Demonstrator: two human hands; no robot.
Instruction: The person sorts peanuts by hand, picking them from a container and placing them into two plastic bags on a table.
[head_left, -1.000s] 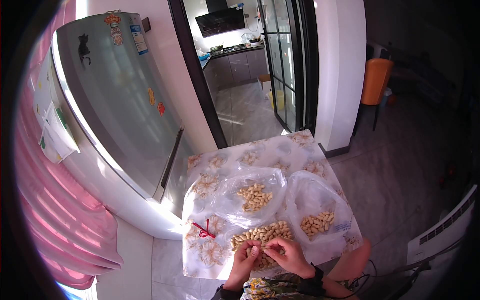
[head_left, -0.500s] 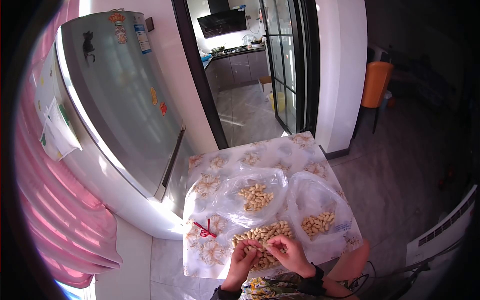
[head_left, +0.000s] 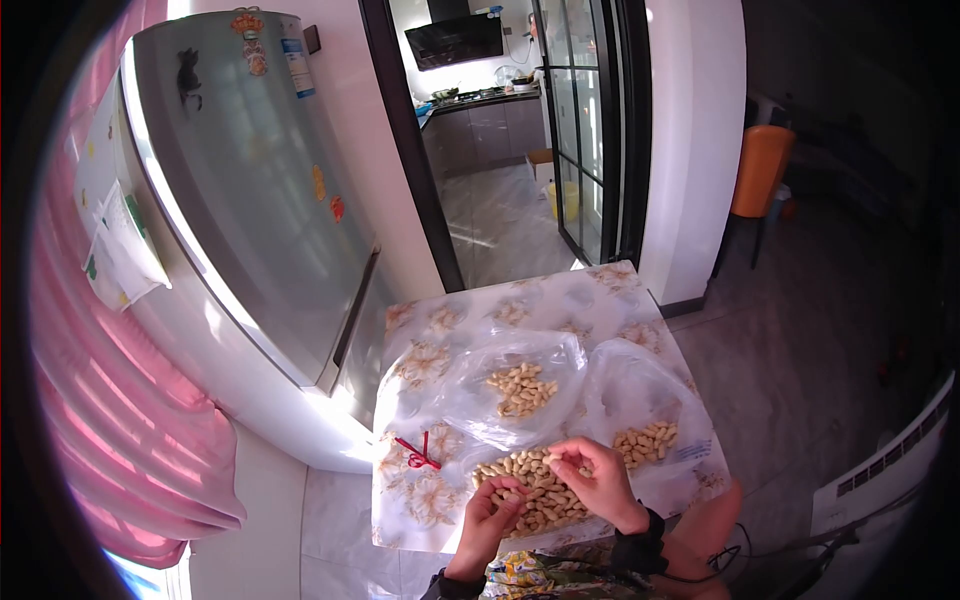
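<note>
In the head view, a large pile of unshelled peanuts (head_left: 545, 512) lies near the table's front edge. My left hand (head_left: 489, 517) is at the pile's left side, fingers curled and thumb pressed in, pinching what looks like a peanut. My right hand (head_left: 603, 484) is raised over the pile's right side, with a pale peanut (head_left: 553, 457) between thumb and fingertips. Behind the pile, a clear plastic bag (head_left: 462, 385) lies spread with peanuts (head_left: 522, 388) on it. To the right, another plastic bag (head_left: 630, 375) holds a smaller heap of peanuts (head_left: 644, 443).
A flowered cloth covers the table (head_left: 415, 505). On its left lies a red tie or ribbon (head_left: 420, 456). A refrigerator (head_left: 250, 190) stands to the left, a glass door (head_left: 583, 150) opens onto a kitchen ahead, and an orange chair (head_left: 763, 170) stands at the right.
My hands have moved apart: the right one has risen up and to the right with a peanut, while the left stays low by the pile. The whole view has shifted slightly.
</note>
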